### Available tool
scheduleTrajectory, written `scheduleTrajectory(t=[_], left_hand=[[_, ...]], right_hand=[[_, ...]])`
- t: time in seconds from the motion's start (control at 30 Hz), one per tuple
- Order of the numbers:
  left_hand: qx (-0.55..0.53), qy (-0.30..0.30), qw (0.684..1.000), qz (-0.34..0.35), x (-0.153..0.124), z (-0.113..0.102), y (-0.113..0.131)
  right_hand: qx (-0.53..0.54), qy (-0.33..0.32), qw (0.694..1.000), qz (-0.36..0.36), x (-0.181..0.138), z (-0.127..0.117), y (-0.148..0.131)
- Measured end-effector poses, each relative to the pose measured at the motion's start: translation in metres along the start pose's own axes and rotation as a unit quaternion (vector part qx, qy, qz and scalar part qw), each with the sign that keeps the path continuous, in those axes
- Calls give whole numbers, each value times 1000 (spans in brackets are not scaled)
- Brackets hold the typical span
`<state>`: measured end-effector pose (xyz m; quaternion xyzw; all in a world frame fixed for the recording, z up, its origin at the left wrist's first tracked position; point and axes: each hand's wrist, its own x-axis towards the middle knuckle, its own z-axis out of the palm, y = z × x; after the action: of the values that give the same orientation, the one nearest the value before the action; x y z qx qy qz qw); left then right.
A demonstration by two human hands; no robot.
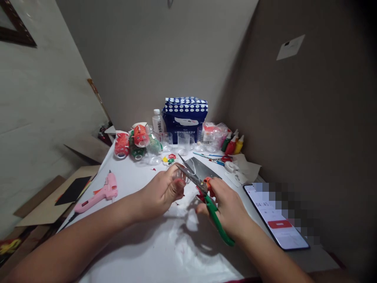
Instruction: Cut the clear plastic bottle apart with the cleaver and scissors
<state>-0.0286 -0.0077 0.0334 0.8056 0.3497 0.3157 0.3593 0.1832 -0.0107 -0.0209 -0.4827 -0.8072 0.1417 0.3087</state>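
Note:
My left hand (163, 192) holds a small clear plastic piece (180, 177) pinched between its fingers above the white table (153, 251). My right hand (226, 206) grips scissors (206, 192) with green and orange handles. Their metal blades point up and left and meet the clear piece. Both hands hover over the middle of the table.
A pink glue gun (98, 193) lies at the left. A phone (275, 216) lies at the right edge. At the back stand a blue dotted box (185, 116), a white bottle (158, 121), red and green decorated bottle pieces (132, 143), clear cups (182, 141), paint bottles (232, 143) and brushes (210, 156).

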Motion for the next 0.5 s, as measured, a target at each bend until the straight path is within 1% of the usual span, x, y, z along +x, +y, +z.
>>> scheduleTrajectory(t=[0.1,0.2,0.37,0.5], left_hand=[[-37,-4,999,6,0,1,1],[-67,-21,998,2,1,-1,3],[-100,-76,992,12,1,-10,6],[-96,-121,988,16,0,-19,6]], right_hand=[[8,42,999,-27,-1,1,1],[13,74,996,-54,-2,2,2],[1,110,989,-95,-4,3,5],[-5,125,985,-121,-4,3,5]])
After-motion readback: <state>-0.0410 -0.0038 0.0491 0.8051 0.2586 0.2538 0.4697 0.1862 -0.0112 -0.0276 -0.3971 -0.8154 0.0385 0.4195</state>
